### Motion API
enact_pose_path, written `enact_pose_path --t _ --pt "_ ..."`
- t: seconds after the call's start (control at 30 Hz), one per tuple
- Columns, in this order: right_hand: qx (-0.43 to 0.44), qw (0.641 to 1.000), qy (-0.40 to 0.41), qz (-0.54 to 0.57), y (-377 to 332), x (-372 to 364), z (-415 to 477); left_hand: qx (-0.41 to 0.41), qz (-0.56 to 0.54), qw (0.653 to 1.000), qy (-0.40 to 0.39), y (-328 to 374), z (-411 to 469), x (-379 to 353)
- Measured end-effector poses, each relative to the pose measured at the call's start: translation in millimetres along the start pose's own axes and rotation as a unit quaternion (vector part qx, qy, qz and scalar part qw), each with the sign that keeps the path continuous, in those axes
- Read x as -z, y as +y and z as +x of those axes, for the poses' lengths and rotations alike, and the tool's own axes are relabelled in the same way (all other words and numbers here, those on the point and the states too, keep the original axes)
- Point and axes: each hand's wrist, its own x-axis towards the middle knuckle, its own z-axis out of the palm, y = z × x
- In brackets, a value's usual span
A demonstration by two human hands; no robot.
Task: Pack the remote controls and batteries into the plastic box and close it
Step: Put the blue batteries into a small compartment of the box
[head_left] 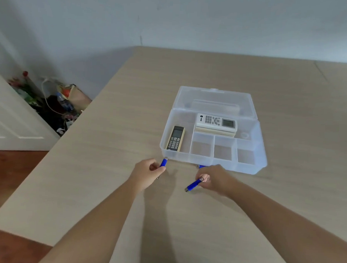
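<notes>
Your left hand (147, 173) is closed on a blue battery (163, 162); your right hand (214, 179) pinches another battery (193, 185). Both sit just before the open plastic box's (213, 162) front edge; dark remote (175, 138) and white remote (216, 122) inside, bare table (130, 109) to the left.

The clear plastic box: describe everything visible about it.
The clear plastic box lies on the pale wooden table, its hinged lid folded back flat. Thin walls divide it. A dark remote lies in the left compartment, a white remote in the rear one; three small front cells are empty. Neither hand touches it.
</notes>
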Motion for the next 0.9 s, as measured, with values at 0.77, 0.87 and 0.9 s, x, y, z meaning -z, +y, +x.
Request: enact_pose_path --t 0.77,0.87,0.9 --pt "-0.216 0.954 0.071 -0.198 100.6 109.1 4.7 -0.150 0.027 0.984 -0.089 176.0 53.6 -94.7" --pt "-0.205 0.924 0.050 -0.318 103.7 97.9 6.4 -0.152 0.044 0.982 -0.104 172.4 58.7 -97.7" --pt "-0.204 0.917 0.053 -0.338 104.5 95.1 7.0 -0.152 0.043 0.982 -0.106 171.1 60.6 -98.0"
